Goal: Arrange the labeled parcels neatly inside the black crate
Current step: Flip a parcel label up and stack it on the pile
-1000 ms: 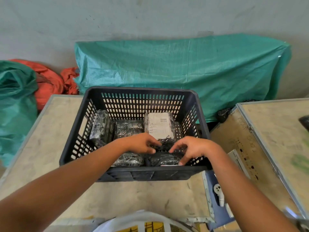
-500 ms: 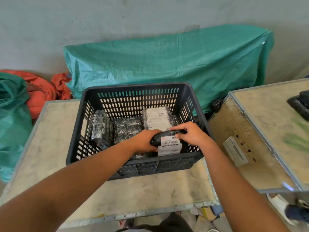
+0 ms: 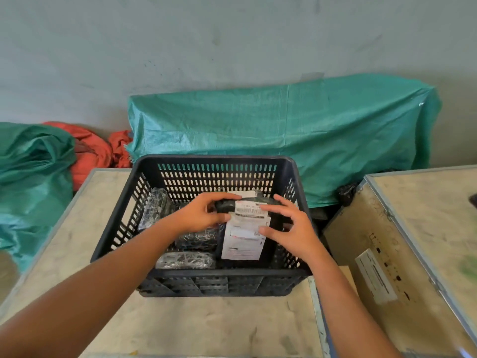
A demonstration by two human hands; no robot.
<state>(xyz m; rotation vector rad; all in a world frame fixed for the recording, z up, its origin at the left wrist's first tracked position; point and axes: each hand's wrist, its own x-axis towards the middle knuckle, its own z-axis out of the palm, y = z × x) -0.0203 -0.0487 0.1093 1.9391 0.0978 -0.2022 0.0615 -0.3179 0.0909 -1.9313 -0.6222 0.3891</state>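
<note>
The black slotted crate (image 3: 219, 280) stands on a pale table. Inside it, both my hands hold a black parcel with a white barcode label (image 3: 249, 210), raised above the right half. My left hand (image 3: 198, 215) grips its left end; my right hand (image 3: 289, 226) holds its right end with fingers spread. Below it lies a parcel with a large white label (image 3: 242, 244). Several black wrapped parcels lie to the left: one leaning at the far left (image 3: 154, 208), one in the middle (image 3: 196, 239), one at the front (image 3: 185, 260).
The table (image 3: 206, 326) runs left and toward me from the crate. A wooden box (image 3: 413, 241) with a paper label stands close on the right. Green tarpaulin (image 3: 284, 130) and orange cloth (image 3: 90, 151) lie behind, against the wall.
Both hands lifted the barcode parcel from the front of the crate and carried it toward the back right, uncovering the white-labelled parcel below. The camera tilted upward.
</note>
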